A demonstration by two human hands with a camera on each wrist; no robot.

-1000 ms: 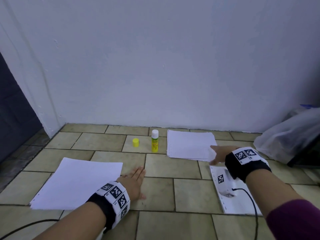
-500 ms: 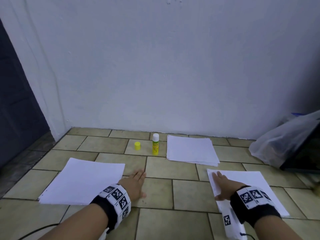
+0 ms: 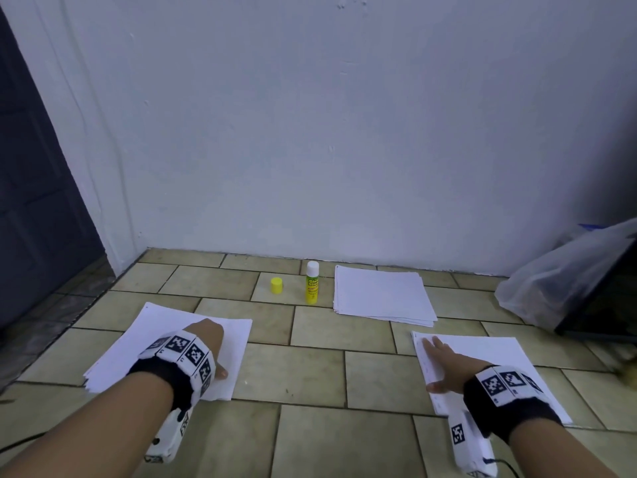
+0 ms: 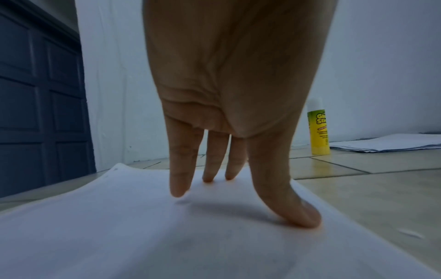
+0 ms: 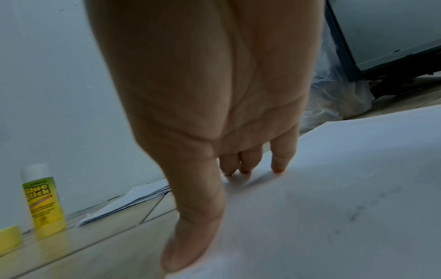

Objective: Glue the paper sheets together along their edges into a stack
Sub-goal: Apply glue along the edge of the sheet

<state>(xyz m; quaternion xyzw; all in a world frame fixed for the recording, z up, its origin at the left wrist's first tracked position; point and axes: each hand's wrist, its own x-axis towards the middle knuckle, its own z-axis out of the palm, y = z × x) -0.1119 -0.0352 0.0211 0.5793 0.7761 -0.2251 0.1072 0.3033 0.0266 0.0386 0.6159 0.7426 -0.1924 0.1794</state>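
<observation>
A white paper stack (image 3: 144,343) lies on the tiled floor at the left; my left hand (image 3: 206,343) rests on it with straight fingers (image 4: 177,181) touching the top sheet (image 4: 119,226). At the right a single white sheet (image 3: 499,360) lies flat, and my right hand (image 3: 444,367) presses its left edge, fingertips (image 5: 278,162) and thumb down on the paper (image 5: 334,207). A further pile of sheets (image 3: 382,294) sits by the wall. The yellow glue stick (image 3: 312,283) stands upright and uncapped beside it, with its yellow cap (image 3: 276,285) on the floor to the left.
A clear plastic bag (image 3: 558,277) and a dark framed object (image 3: 606,305) lean at the far right. A dark door (image 3: 38,201) stands at the left. The white wall (image 3: 344,132) closes off the back. Bare tiles (image 3: 331,374) lie between the two hands.
My left hand moved left from the bare tile onto the left paper stack. My right hand drew back from the far pile and settled on the right sheet's left edge.
</observation>
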